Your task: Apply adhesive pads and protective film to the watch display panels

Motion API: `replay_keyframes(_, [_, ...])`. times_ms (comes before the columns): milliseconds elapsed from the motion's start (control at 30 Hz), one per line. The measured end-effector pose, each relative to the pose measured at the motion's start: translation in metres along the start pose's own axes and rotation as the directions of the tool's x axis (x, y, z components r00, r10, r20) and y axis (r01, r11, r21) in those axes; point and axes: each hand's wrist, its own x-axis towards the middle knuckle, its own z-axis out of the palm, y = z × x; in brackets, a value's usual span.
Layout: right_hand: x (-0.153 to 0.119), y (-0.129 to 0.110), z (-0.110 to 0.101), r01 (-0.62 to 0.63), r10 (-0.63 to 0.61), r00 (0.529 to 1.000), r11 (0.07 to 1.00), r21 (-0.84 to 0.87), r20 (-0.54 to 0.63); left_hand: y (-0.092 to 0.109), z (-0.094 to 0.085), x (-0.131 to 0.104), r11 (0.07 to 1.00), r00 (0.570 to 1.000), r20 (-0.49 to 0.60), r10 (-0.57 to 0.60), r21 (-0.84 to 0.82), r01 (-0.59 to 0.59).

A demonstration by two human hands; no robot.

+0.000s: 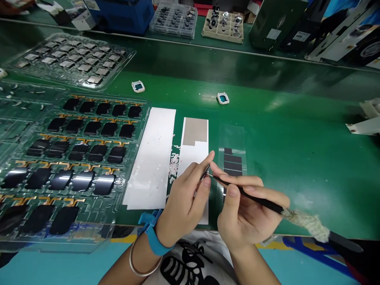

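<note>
Head view: held a small dark part (205, 172) pinched in left hand (184, 202) over the white card (190, 156), gripped a black-handled tool (267, 203) in right hand (249, 221), apparently probing the edge; next needed steady tip control.

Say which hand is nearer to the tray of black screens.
Left. The left hand is to the right of the tray, with white paper between them; the right hand is farther right, holding a slim black tool.

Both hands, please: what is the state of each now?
Left hand: closed, pinching a small thin dark piece.
Right hand: closed, holding a slender black tool with pale wrapping.
</note>
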Motion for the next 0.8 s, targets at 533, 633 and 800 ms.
replay_keyframes(533, [-0.0030,0.0035,-0.0011,0.073,-0.072,0.997,0.994,-0.078,0.015,0.0003,-0.0006,-0.0004,0.999,1.000,-0.011,-0.025,0.020,0.025])
replay_keyframes(633, [-0.0038,0.0035,-0.0014,0.052,-0.052,0.999,0.995,-0.085,0.009,-0.0006,-0.0007,0.0004,1.000,1.000,-0.010,-0.016,0.026,0.016])
replay_keyframes(800, [-0.0043,0.0030,-0.0003,0.012,-0.012,1.000,0.998,-0.068,-0.004,-0.0004,-0.0009,0.0009,0.999,1.000,-0.009,-0.023,0.024,0.023])
